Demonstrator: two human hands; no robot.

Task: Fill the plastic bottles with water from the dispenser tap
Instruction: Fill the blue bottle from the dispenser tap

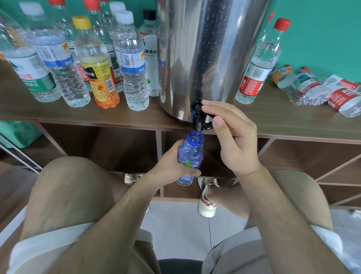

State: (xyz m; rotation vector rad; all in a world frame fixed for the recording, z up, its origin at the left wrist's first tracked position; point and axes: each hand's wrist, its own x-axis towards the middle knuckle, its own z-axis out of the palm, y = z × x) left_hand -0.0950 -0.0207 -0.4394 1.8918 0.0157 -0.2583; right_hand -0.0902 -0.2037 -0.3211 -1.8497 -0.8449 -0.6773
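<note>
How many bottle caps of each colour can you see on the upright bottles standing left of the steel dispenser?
White caps: 3
Red caps: 2
Yellow cap: 1
Black cap: 1
Total: 7

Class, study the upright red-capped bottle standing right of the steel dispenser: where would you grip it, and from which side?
Grip the labelled middle of the red-capped bottle, coming from the front edge of the shelf. It stands upright with a round body; the steel dispenser crowds its left and fallen bottles lie to its right, so the front looks freest.
</note>
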